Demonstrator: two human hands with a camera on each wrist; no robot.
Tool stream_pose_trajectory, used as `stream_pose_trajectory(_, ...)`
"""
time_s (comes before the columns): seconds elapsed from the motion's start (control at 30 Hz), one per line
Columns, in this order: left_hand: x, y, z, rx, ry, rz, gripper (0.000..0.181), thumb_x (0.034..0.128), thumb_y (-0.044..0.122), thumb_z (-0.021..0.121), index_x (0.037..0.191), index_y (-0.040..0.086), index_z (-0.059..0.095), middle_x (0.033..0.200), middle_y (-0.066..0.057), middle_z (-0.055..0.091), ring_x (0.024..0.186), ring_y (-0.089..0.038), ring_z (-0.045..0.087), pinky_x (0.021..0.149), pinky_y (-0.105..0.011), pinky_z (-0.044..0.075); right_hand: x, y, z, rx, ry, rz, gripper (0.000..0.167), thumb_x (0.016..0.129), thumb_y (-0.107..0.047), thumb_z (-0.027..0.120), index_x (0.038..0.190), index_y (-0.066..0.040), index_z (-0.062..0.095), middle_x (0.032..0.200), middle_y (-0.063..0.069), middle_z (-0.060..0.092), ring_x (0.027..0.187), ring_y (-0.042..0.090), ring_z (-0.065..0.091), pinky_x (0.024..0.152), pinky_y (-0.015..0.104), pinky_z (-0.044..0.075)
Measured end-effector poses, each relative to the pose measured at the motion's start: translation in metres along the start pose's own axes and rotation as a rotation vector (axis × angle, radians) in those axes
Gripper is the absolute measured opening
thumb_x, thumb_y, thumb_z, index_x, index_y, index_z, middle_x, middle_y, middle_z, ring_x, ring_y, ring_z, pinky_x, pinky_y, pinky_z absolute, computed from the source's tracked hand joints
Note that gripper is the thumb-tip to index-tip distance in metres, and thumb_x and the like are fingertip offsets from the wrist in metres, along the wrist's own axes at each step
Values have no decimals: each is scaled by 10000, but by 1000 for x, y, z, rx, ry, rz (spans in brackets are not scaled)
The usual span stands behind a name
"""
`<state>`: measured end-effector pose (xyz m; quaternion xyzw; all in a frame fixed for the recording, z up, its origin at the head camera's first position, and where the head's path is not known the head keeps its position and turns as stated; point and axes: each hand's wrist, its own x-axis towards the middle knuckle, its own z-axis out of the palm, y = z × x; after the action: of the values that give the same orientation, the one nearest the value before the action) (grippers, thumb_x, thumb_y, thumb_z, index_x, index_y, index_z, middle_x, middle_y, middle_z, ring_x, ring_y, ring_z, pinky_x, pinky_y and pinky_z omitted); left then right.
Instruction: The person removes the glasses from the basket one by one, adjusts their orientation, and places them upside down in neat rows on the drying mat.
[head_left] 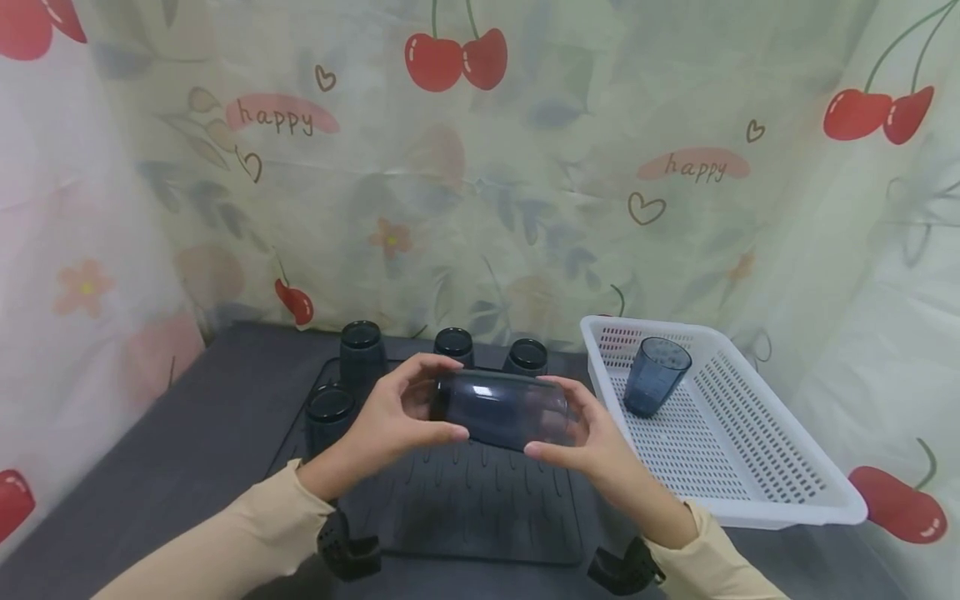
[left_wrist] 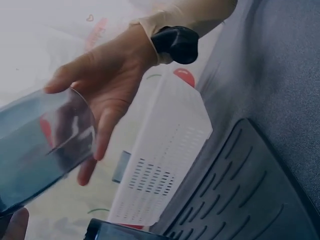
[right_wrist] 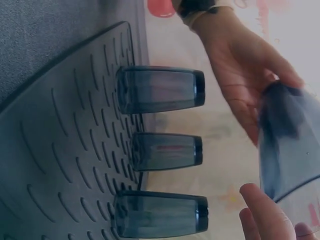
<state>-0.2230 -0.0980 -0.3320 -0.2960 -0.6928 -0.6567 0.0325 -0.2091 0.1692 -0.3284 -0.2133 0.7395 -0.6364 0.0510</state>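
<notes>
A blue-tinted drinking glass (head_left: 498,408) lies sideways in the air above a dark ridged drying mat (head_left: 480,517), held between both hands. My left hand (head_left: 397,408) grips its darker base end, thumb in front and fingers behind. At the clear rim end, my right hand (head_left: 592,429) holds it between thumb and fingers. The left wrist view shows that rim up close, the right hand (left_wrist: 107,80) around it. Several matching glasses stand upside down on the mat, including a front-left glass (head_left: 330,408) and a back-left glass (head_left: 362,354); the hands partly hide some.
To the right stands a white perforated basket (head_left: 750,433), with one blue glass (head_left: 656,379) leaning upright inside near its left wall. A dark grey cloth (head_left: 217,417) covers the table. Cherry-printed curtains (head_left: 465,183) enclose the back and sides.
</notes>
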Motion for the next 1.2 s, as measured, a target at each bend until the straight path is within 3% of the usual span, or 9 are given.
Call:
stream_pose_trajectory(0.2, 1, 4, -1, -60, 1, 53, 659, 740, 38, 828, 1318, 72, 516, 1280, -128, 554, 1054, -242, 614, 840, -317, 558, 1, 12, 8, 37, -48, -8, 746, 786, -81, 797, 1394, -27, 367, 1314, 75, 522, 1105, 135, 615, 850, 299, 540)
stream_pose_trajectory(0.3, 1, 5, -1, -103, -6, 60, 659, 751, 38, 819, 1329, 37, 503, 1285, -122, 543, 1053, -225, 614, 832, -319, 563, 0, 18, 12, 14, -87, 19, 753, 789, -111, 801, 1395, -17, 365, 1332, 115, 507, 1138, 195, 607, 837, 323, 548)
stream_pose_trajectory(0.47, 2, 4, 1, -179, -28, 70, 669, 763, 56, 814, 1339, 2, 477, 1305, -147, 517, 1090, -191, 621, 859, -322, 557, -2, 25, 13, -78, -174, 101, 799, 809, -180, 793, 1440, -5, 336, 1403, 225, 438, 1269, 379, 492, 934, 391, 517)
stream_pose_trajectory(0.67, 2, 6, 2, -197, -28, 67, 686, 761, 55, 814, 1349, 5, 463, 1369, -234, 470, 1144, -165, 615, 892, -315, 542, -6, 27, 8, -104, -212, 129, 741, 843, -158, 758, 1449, -24, 352, 1431, 241, 415, 1269, 402, 487, 1005, 484, 462)
stream_pose_trajectory(1.0, 3, 10, 1, -148, -12, 29, 676, 768, 50, 806, 1357, 38, 475, 1371, -190, 498, 1081, -171, 637, 853, -304, 556, -11, 31, 1, -144, -263, 106, 469, 906, -135, 680, 1294, 62, 505, 1237, 292, 563, 1110, 470, 583, 831, 293, 547)
stream_pose_trajectory(1.2, 5, 13, 0, -96, -10, 7, 653, 771, 46, 801, 1350, 81, 502, 1336, -136, 535, 1073, -190, 641, 853, -318, 557, -12, 33, 0, -186, -282, 103, 425, 914, -150, 669, 1245, 80, 534, 1160, 290, 602, 1031, 368, 633, 798, 251, 531)
